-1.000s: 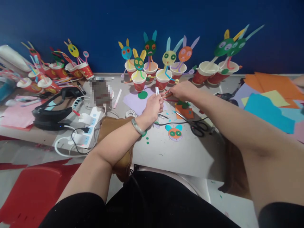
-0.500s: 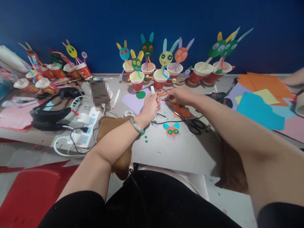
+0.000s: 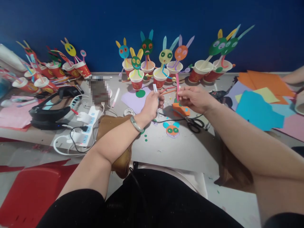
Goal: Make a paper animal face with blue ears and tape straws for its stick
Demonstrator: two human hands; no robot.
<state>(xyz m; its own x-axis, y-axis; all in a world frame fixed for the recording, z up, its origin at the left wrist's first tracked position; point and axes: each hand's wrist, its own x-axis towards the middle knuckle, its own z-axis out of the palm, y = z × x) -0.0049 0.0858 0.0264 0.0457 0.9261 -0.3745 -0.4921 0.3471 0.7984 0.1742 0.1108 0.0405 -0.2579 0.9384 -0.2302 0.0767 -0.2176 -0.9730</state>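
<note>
My left hand is closed around a slim white stick, whose top pokes up above the fingers. Between thumb and fingers, my right hand pinches a pink pipe cleaner held upright. Orange and red strips lie between the two hands; their exact contact with my left fingers is unclear. Below the right hand are orange paper pieces and black-handled scissors. A flat orange paper face with blue ears lies nearer to me. Behind the hands stands a red paper cup holding a yellow-faced figure.
More cups with paper-faced figures line the blue wall. At left are a power strip, a black headset and a brown pouch. Coloured sheets lie at right, near another person's arm. A black cable crosses the table.
My right hand has moved right, away from my left hand, and the pink pipe cleaner now stands upright in it. My left hand has shifted slightly, still holding the white stick.
</note>
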